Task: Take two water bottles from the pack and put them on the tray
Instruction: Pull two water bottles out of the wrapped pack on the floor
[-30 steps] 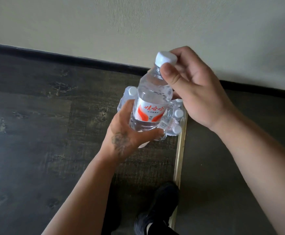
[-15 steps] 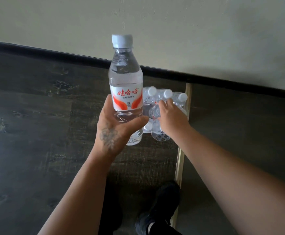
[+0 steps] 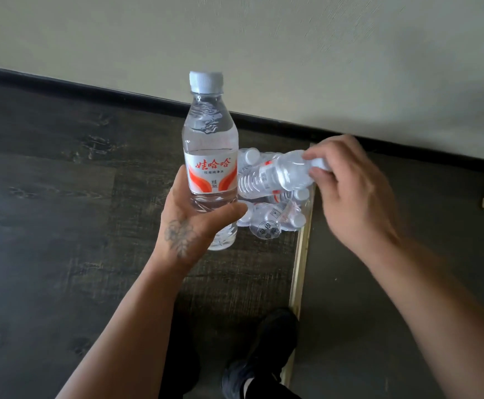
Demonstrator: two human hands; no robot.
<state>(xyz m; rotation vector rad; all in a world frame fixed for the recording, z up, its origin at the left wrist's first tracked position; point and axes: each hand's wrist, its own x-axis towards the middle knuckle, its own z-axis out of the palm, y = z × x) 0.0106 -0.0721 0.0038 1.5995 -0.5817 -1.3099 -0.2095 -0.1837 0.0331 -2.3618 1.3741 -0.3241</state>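
Note:
My left hand (image 3: 189,223) grips a clear water bottle (image 3: 209,156) with a red-and-white label and a pale cap, held upright above the floor. My right hand (image 3: 350,194) holds a second water bottle (image 3: 275,175) by its cap end; it lies nearly level, its base pointing left, just above the pack. The plastic-wrapped pack of bottles (image 3: 269,223) sits on the dark floor below both hands, partly hidden by the two bottles. No tray is in view.
A pale wall with a black skirting board (image 3: 120,95) runs behind the pack. A light wooden strip (image 3: 300,266) divides the dark plank floor from a plain grey floor on the right. My dark shoe (image 3: 264,352) stands at the bottom.
My right hand, which reached into the pack half a second ago, has lifted a second bottle out by its cap end. The left hand has kept the first bottle upright and raised.

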